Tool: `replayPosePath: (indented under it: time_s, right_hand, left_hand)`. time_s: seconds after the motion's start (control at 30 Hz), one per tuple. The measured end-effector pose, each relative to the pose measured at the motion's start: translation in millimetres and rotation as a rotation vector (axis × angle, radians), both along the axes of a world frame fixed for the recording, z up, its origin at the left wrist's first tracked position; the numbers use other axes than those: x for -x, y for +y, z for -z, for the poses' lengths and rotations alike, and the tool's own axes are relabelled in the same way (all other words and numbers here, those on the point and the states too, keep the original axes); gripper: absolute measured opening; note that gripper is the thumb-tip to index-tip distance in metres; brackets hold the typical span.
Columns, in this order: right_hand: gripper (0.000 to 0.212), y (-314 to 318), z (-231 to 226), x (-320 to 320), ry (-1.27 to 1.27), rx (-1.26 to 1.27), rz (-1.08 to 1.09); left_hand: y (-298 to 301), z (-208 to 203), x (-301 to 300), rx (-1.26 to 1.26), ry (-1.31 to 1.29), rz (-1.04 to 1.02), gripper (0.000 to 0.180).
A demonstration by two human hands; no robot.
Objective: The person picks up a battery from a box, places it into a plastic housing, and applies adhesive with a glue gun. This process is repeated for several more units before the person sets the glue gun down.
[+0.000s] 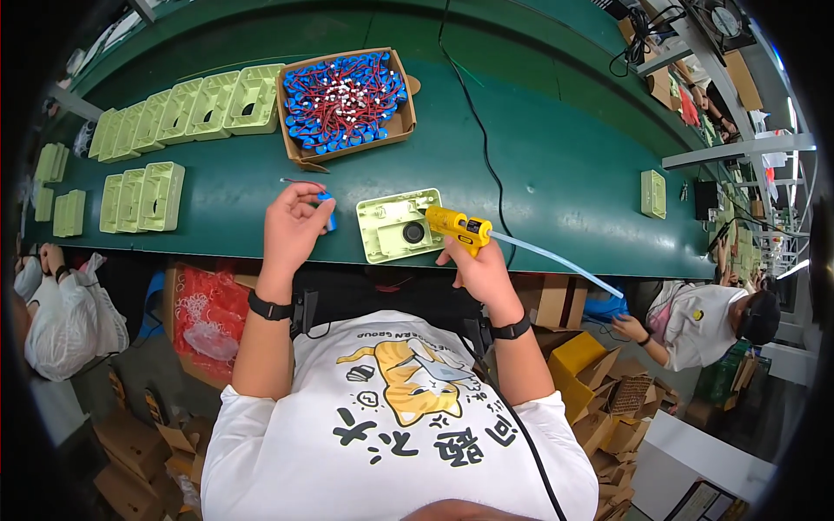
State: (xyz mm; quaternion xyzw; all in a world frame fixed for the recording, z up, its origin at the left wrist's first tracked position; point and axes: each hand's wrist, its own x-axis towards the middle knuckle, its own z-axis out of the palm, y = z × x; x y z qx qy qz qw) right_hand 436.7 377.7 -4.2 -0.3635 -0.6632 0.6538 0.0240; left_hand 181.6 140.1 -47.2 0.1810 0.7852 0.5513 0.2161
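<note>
In my right hand [480, 271] is a yellow hot glue gun [458, 227], gripped by its handle, with a long pale glue stick [556, 265] sticking out of its back. Its nozzle points left, over the upper right part of a light green plastic housing [382, 247] that lies open on the table. A round black part [413, 232] sits inside that housing. My left hand [300, 217] pinches a blue battery [329, 213] with a short wire, held just left of the housing and apart from it.
A cardboard box [408, 130] of blue batteries with red wires stands behind. Rows of green housings [208, 104] line the left of the green table [573, 191]. A black cable [483, 139] crosses it. Co-workers sit at both sides; cartons [599, 373] lie below right.
</note>
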Motion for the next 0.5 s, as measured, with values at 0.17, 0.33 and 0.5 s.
replayPosePath:
  time_s: [0.17, 0.33, 0.5]
  right_hand:
    - [0.03, -14, 13, 0, -0.003, -0.164, 0.003]
    - [0.021, -21, 18, -1, 0.113, -0.661, -0.133]
    - [0.018, -30, 13, 1, 0.058, -0.702, -0.115]
  left_hand:
    - [43, -4, -38, -0.536, -0.166, 0.007, 0.024]
    - [66, 6, -55, -0.428, 0.517, 0.129, 0.022]
    - [68, 17, -70, -0.409, 0.577, 0.072, 0.018]
